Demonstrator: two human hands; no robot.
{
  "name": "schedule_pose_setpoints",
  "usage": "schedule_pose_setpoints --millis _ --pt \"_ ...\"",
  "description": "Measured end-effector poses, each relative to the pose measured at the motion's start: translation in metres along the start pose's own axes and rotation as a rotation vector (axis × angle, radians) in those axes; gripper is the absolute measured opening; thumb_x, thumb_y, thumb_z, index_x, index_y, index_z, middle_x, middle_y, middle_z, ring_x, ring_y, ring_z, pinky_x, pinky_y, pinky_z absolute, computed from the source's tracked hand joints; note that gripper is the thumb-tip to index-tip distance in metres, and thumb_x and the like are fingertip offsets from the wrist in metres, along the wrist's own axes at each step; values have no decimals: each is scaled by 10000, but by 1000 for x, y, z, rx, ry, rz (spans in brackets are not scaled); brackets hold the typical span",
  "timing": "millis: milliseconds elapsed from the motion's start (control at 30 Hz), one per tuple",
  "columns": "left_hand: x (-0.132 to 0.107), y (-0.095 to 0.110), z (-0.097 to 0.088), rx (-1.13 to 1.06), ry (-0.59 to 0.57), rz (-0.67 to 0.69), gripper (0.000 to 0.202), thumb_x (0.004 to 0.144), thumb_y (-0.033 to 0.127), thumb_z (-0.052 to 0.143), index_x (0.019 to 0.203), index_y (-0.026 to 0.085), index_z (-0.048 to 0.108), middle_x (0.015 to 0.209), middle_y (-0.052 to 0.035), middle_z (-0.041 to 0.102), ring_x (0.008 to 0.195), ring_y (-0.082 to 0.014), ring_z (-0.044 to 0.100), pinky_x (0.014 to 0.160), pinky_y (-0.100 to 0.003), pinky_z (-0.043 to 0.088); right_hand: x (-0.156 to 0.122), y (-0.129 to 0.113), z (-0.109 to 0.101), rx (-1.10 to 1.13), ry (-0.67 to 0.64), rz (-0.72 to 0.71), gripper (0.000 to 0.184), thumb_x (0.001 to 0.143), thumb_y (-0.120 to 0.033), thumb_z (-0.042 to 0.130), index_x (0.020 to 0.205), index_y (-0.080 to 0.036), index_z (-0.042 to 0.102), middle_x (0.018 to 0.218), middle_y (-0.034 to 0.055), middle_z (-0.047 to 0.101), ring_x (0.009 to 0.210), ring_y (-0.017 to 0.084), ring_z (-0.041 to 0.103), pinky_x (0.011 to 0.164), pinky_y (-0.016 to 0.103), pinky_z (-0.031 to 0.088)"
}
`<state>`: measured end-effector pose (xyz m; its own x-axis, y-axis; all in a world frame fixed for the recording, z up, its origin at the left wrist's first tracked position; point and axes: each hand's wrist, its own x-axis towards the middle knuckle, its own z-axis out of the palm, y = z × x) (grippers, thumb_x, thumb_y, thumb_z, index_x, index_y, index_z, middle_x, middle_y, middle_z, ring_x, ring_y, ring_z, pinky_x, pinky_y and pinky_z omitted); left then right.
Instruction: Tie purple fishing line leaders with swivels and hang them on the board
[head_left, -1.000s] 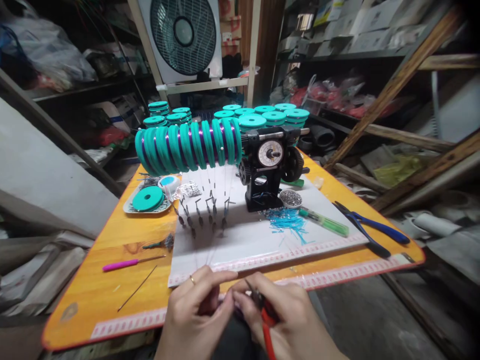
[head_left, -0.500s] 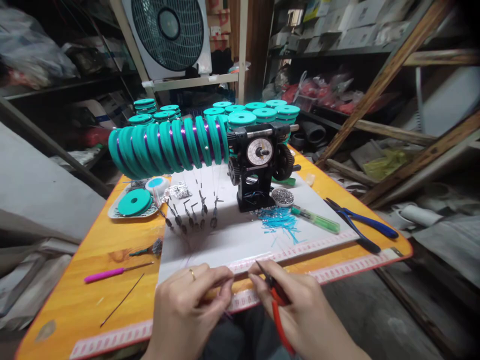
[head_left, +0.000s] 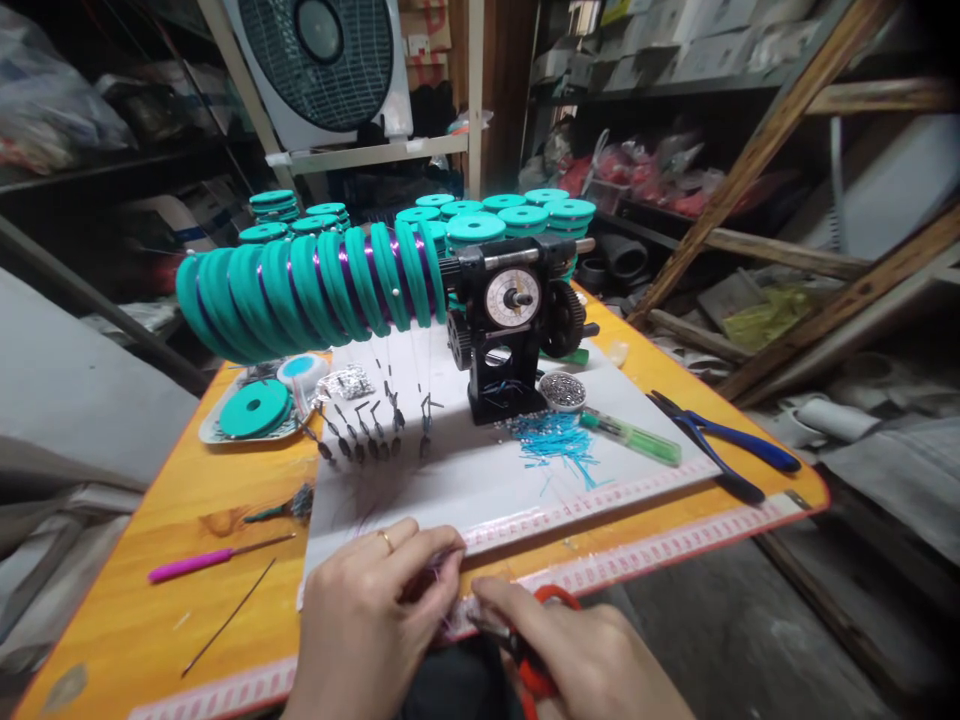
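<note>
My left hand (head_left: 382, 600) is pinched at the front edge of the white board, thumb against forefinger. A thin purple line (head_left: 444, 628) shows at its fingertips. Close by on the right, my right hand (head_left: 577, 640) is closed around red-handled scissors (head_left: 536, 675), whose dark blades point toward the left fingertips. Whether the blades touch the line I cannot tell. Beyond the hands, a row of teal foam line spools (head_left: 315, 290) wound with purple sits on a black winding machine (head_left: 506, 330). Fine lines with dark sinkers (head_left: 394, 412) hang below the spools.
On the board (head_left: 465, 490) lie blue tube pieces (head_left: 559, 445), a dish of small metal parts (head_left: 562, 390) and a green-handled knife (head_left: 634, 438). Blue pliers (head_left: 712, 440) lie right; a pink-handled hook tool (head_left: 195, 565) lies left. A measuring tape (head_left: 667, 553) runs along the table's front edge.
My right hand has moved down and slightly left, with the scissors now lower and turned toward the left hand. The left hand stays pinched in nearly the same place. The view has shifted slightly.
</note>
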<state>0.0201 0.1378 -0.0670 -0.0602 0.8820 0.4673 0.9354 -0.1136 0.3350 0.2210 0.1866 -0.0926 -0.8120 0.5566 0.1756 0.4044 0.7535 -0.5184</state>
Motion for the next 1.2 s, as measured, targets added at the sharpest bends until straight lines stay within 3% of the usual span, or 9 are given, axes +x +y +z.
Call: schedule_pose_setpoints --millis 200,433,567,733,833,1200 --pt "1 -4 0 6 -52 12 147 843 210 673 933 326 687 641 91 644 555 -120 627 481 -222 386 2 3 9 -111 38 -26 919 606 0 411 1515 -108 331 745 41 714 606 191 681 563 234 532" --pt "-2 -8 -2 18 -104 26 131 877 248 653 976 331 677 703 84 674 587 -120 649 481 -216 405 3 2 15 -309 17 -65 846 690 -37 424 1522 -41 267 699 20 686 518 188 646 474 267 476" --pt "-6 -12 -5 -18 -110 59 98 922 273 611 983 323 669 735 65 660 605 -113 645 513 -209 417 6 0 16 -438 71 -110 720 776 -78 446 1477 9 308 612 -18 632 431 180 612 387 312 375" --pt "-15 -17 -9 -16 -69 44 78 929 285 606 997 291 643 779 44 634 657 -124 629 595 -223 428 8 -3 11 -488 106 -139 662 765 -70 458 1418 25 400 559 -32 589 398 144 579 381 303 317" --pt "-19 -17 -10 -39 -66 -13 68 946 284 582 987 280 635 786 39 616 661 -121 615 619 -226 426 8 -3 10 -469 103 -135 677 752 -64 446 1422 20 401 575 -25 609 412 151 596 384 300 340" --pt "-19 -19 -13 -81 -40 29 72 886 173 630 921 235 620 718 44 586 605 -101 582 573 -197 437 10 0 10 -437 115 -146 693 701 -52 413 1387 43 437 577 2 644 396 197 603 360 292 447"
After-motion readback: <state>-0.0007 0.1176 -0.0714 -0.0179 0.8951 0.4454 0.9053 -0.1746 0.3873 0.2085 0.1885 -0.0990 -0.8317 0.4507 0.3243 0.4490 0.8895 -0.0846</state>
